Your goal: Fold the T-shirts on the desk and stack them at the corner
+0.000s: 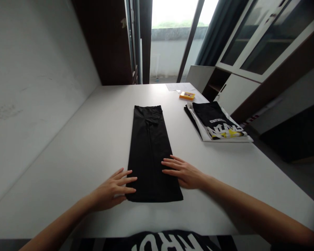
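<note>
A black garment [151,150], folded into a long narrow panel, lies flat on the white table [94,139] in front of me. At its far end a loose flap of the same cloth is folded over, and a seam or fold line runs down its middle. My left hand [116,190] rests at the near left edge, fingers spread over the cloth. On the opposite side, my right hand [183,171] lies with fingers stretched across the right edge, a little farther from me. Neither hand grips the cloth.
A stack of folded black and white shirts [211,120] with printed lettering sits to the right. Beyond it are a small yellow-orange box [187,96] and a paper sheet [172,87]. A wall [42,69] borders the table on the left; cabinets [240,87] stand at the right.
</note>
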`<state>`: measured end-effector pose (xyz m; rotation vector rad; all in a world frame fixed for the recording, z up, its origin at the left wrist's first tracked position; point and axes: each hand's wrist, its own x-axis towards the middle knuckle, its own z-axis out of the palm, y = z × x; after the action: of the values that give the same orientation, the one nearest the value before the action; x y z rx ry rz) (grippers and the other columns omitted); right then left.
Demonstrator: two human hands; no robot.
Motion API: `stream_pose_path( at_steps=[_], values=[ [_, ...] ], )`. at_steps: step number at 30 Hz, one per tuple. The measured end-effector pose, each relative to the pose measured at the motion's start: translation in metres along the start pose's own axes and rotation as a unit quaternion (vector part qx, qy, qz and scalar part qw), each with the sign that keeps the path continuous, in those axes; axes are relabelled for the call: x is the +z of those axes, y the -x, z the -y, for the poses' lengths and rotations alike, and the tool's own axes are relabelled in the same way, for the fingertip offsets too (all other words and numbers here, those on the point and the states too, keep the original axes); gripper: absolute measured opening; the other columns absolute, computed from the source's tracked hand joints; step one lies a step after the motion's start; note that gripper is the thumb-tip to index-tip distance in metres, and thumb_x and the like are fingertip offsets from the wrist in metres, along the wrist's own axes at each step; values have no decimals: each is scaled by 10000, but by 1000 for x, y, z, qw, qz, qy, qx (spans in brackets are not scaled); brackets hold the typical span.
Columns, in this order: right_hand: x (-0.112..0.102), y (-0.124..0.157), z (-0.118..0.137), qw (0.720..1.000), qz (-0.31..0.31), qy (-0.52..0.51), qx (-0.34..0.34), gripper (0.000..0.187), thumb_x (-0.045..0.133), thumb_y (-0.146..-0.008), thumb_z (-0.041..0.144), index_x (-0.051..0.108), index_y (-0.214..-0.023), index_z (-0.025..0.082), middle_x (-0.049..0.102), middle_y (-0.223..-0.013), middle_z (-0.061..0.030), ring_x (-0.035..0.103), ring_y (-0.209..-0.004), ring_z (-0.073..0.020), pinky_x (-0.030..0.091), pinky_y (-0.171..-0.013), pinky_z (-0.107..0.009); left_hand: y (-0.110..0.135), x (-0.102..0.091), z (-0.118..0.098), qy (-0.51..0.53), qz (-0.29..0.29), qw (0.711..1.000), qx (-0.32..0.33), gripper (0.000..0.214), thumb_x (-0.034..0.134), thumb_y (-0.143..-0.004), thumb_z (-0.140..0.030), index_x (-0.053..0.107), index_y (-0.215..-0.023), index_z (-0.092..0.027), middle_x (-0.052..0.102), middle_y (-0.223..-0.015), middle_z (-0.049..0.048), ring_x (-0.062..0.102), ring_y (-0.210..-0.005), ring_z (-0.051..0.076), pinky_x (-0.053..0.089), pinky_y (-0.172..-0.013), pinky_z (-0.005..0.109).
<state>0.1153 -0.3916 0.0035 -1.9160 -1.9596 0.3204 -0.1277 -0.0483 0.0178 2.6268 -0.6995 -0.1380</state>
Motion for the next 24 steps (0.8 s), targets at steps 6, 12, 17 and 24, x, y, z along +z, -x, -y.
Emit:
stream_pose_path(
  at_steps=[6, 12, 17, 24],
  values=[
    [-1, -11, 7, 999, 6, -11, -45, 793, 671, -813, 289, 445, -1572, 340, 361, -1647, -75, 290, -1537, -332, 112, -1261, -621, -6, 7, 3, -26, -23, 998, -44, 596, 557, -866, -64, 614, -1390, -342, 469, -1597, 9, 350, -1527, 253, 244, -1273, 541],
    [2, -23, 10, 986, -24, -162, -28, 489, 587, -950, 325, 613, -1438, 343, 663, -1394, -53, 470, -1446, -264, 201, -1266, -544, -29, 13, 6, -55, -35, 996, -53, 798, 698, -795, -184, 454, -1547, -299, 324, -1675, 87, 270, -1553, 341, 159, -1269, 623],
    [2, -25, 14, 955, -86, -277, 63, 361, 458, -1046, 409, 713, -1256, 264, 733, -1235, -77, 627, -1261, -255, 262, -1253, -503, -43, 6, 5, -13, -41, 999, -17, 646, 539, -908, -107, 469, -1530, -266, 410, -1633, 81, 372, -1515, 265, 209, -1283, 561],
    [-12, -8, 27, 890, -12, -420, 176, 546, 530, -975, 650, 603, -744, 161, 558, -690, 2, 513, -663, -145, 510, -699, -310, -34, -41, -28, 203, 39, 975, -79, 478, 460, -1052, -380, 516, -1514, -270, 563, -1516, 96, 520, -1401, 288, 382, -1211, 460]
  ],
)
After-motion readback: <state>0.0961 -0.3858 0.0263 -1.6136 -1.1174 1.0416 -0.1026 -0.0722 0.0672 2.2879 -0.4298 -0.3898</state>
